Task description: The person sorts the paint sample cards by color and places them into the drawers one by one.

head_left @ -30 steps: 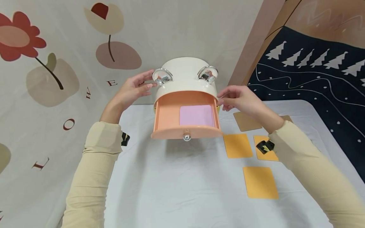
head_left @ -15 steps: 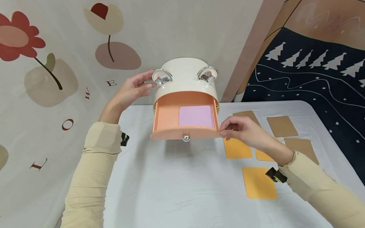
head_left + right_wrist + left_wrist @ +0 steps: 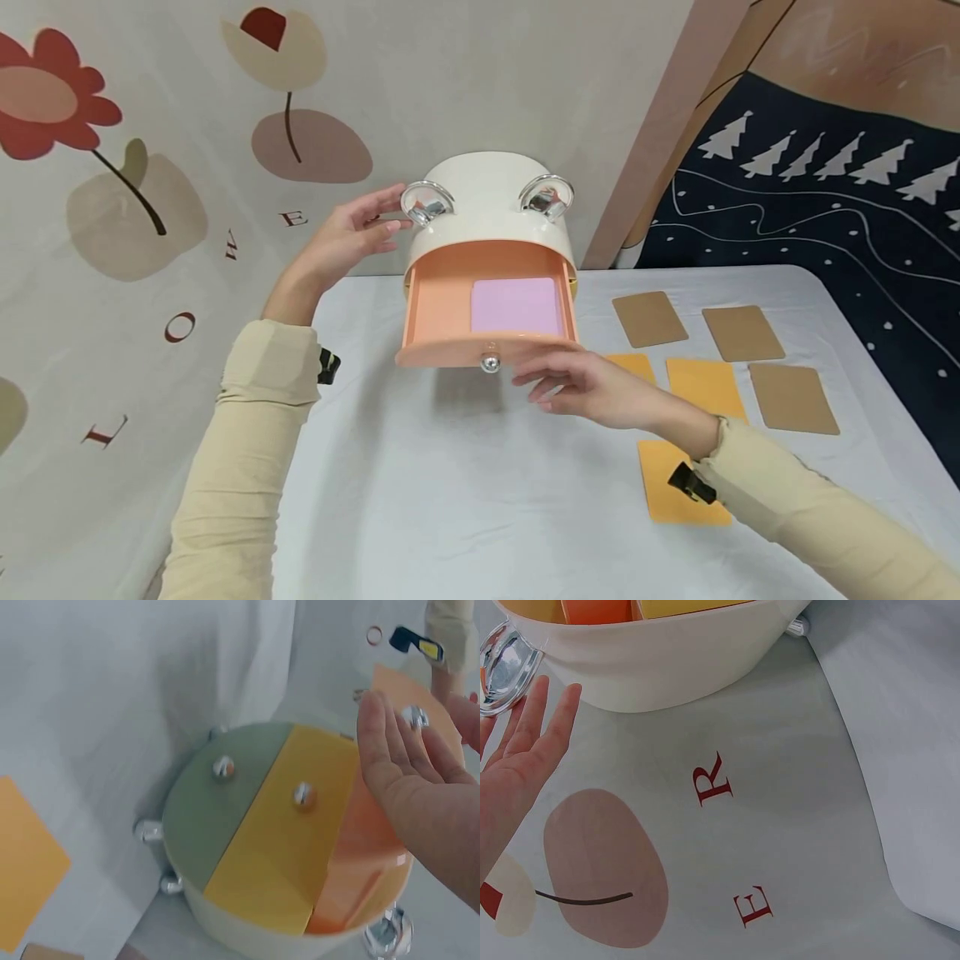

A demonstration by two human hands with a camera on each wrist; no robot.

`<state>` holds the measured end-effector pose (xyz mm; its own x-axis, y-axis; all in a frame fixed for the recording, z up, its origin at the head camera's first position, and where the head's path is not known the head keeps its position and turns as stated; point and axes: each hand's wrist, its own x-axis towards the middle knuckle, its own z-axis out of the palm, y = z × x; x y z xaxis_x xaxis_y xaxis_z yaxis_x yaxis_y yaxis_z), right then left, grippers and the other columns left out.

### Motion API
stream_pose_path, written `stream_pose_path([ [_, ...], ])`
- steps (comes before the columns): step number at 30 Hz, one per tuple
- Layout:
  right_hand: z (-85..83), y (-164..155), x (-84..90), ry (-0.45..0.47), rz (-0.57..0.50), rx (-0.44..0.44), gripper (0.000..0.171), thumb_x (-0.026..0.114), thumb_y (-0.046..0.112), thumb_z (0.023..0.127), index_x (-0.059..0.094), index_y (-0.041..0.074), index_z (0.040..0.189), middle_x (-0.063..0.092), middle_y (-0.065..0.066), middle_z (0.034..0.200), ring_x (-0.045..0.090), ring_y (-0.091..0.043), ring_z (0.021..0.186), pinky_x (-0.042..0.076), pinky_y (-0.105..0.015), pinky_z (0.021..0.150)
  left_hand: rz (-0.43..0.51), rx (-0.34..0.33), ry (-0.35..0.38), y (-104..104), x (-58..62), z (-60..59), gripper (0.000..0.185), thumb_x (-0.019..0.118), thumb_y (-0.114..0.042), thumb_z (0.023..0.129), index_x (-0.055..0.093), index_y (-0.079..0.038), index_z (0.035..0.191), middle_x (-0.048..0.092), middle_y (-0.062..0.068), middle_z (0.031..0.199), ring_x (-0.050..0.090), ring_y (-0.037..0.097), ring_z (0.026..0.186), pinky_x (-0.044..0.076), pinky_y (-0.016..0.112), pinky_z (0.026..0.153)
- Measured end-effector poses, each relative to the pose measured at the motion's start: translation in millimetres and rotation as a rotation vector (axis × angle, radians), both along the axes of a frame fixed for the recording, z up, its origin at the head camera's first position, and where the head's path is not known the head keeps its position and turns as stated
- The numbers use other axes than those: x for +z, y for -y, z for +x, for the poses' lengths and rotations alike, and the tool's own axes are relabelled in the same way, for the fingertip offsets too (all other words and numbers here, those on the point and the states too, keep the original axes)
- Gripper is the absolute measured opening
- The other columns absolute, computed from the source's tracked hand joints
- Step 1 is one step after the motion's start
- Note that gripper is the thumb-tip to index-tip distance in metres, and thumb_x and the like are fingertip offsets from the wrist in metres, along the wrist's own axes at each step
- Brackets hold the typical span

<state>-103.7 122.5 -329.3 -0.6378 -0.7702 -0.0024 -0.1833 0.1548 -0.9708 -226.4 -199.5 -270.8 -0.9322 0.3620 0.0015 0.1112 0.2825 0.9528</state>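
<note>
Here, 1 lilac card (image 3: pixel 516 306) in the pulled-out peach drawer (image 3: pixel 442 352), left hand (image 3: pixel 347 233) and right hand (image 3: pixel 588 387) loosely outstretched.

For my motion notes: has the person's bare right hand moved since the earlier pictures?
Yes: in the head view, the right hand has moved down and left, toward the shiny silver round knob of the peach curved-front drawer.
</note>
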Motion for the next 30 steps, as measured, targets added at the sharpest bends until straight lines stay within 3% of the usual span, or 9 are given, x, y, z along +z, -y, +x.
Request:
stream_pose_path([
  [4, 0.8, 12, -1.2, -0.063, -0.014, 0.003, 0.042, 0.057, -0.009, 0.085, 0.048, -0.002, 0.125, 0.038, -0.013, 0.136, 0.05, -0.026, 0.114, 0.05, -0.035, 0.083, 0.004, 0.001, 0.005, -1, 0.6, 0.6, 0.052, 0.048, -0.008, 0.095, 0.03, -0.012, 0.143, 0.04, 0.012, 0.136, 0.045, 0.024, 0.121, 0.038, 0.043, 0.098],
  [9, -2.0, 18, 2.2, -0.101, -0.001, -0.025, 0.046, 0.056, -0.012, 0.084, 0.046, -0.001, 0.128, 0.041, -0.01, 0.134, 0.045, -0.023, 0.12, 0.05, -0.035, 0.083, -0.009, 0.001, 0.003, -2, 1.7, 1.0, 0.052, 0.048, -0.008, 0.095, 0.03, -0.011, 0.143, 0.039, 0.012, 0.137, 0.046, 0.022, 0.12, 0.039, 0.043, 0.098],
  [16, -28.8, 21, 9.1, -0.157, -0.033, -0.074, 0.051, 0.053, -0.019, 0.08, 0.043, -0.006, 0.129, 0.042, -0.015, 0.132, 0.046, -0.029, 0.119, 0.05, -0.032, 0.082, -0.009, 0.002, -0.001, -1, 2.2, 1.0, 0.051, 0.047, -0.008, 0.095, 0.03, -0.01, 0.143, 0.039, 0.012, 0.137, 0.046, 0.023, 0.12, 0.039, 0.043, 0.097],
  [25, -74.2, 25, 14.3, -0.062, -0.054, -0.159, 0.05, 0.047, -0.022, 0.083, 0.04, -0.007, 0.13, 0.045, -0.019, 0.131, 0.042, -0.03, 0.122, 0.035, -0.049, 0.099, 0.009, 0.003, -0.004, -1, 0.5, -0.3, 0.051, 0.047, -0.006, 0.094, 0.03, -0.009, 0.143, 0.04, 0.014, 0.135, 0.047, 0.021, 0.118, 0.039, 0.044, 0.097],
  [30, -86.0, 28, 10.4, 0.001, -0.048, -0.21, 0.047, 0.046, -0.021, 0.084, 0.042, -0.007, 0.128, 0.045, -0.019, 0.13, 0.044, -0.029, 0.121, 0.039, -0.041, 0.098, 0.027, 0.002, -0.01, 0, -0.5, -1.1, 0.052, 0.048, -0.006, 0.094, 0.031, -0.009, 0.143, 0.04, 0.014, 0.135, 0.049, 0.019, 0.117, 0.041, 0.041, 0.095],
])
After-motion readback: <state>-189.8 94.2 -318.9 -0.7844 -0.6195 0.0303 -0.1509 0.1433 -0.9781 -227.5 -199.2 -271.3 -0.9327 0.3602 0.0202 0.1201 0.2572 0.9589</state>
